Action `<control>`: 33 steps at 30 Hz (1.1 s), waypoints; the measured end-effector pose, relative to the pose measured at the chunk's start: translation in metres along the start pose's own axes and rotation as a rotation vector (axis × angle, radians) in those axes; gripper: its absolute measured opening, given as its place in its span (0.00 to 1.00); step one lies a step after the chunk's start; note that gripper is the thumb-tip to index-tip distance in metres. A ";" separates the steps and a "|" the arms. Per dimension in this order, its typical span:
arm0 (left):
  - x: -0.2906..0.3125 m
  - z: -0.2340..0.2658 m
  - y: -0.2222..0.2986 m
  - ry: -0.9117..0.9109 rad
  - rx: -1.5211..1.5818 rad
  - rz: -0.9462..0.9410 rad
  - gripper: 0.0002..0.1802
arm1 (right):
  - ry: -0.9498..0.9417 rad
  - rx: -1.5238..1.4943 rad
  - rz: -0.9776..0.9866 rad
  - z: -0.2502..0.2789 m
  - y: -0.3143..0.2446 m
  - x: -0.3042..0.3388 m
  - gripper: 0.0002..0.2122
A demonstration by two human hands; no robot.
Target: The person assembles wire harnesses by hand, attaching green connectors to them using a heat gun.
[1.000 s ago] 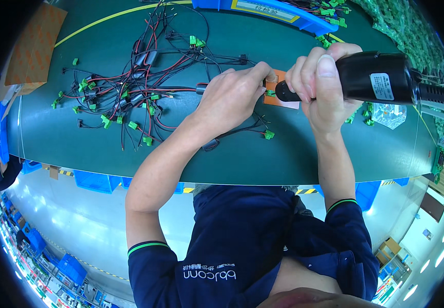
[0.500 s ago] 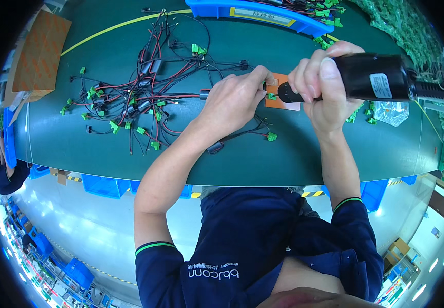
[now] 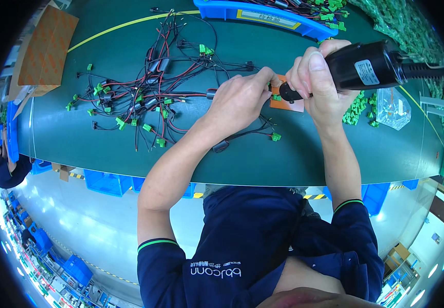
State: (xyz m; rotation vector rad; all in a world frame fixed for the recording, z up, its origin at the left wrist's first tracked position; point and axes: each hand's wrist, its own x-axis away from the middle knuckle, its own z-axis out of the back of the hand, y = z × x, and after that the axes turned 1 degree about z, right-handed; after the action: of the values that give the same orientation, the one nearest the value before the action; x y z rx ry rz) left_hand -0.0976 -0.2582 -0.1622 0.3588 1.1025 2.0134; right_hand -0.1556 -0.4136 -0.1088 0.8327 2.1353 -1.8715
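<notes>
My right hand [image 3: 317, 84] is wrapped round a thick black electric screwdriver [image 3: 360, 66], its narrow nose pointing left. Beneath that nose, a small green terminal connector [image 3: 276, 97] rests on an orange card [image 3: 290, 106]. My left hand [image 3: 240, 100] has its thumb and fingers pinched together at the card's left edge, beside this connector. They seem to grip a wire end, mostly hidden by the fingers. A red-and-black cable runs under the hand from a tangled pile of wire harnesses [image 3: 152, 79], which carry green connectors and black cylinders.
Loose green connectors [image 3: 354, 112] lie right of my right wrist, with a clear plastic bag [image 3: 394, 110] beside them. A blue bin [image 3: 263, 19] of harnesses stands at the back. At far left is a cardboard box [image 3: 47, 49]; green plastic wrap [image 3: 404, 31] lies far right.
The screwdriver's body has swung slightly left and toward the back, with its nose still over the card. My left hand keeps its pinch. The whole view has shifted a little.
</notes>
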 end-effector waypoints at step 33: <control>-0.023 0.148 -0.065 0.078 -0.764 0.470 0.17 | 0.192 0.737 -0.216 0.142 -0.026 0.017 0.10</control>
State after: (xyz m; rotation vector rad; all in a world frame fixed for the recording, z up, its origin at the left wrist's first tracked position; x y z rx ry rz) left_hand 0.0355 -0.1697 -0.1259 0.1385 0.2257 2.6987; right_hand -0.2148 -0.5458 -0.1223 0.9562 1.6546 -2.8641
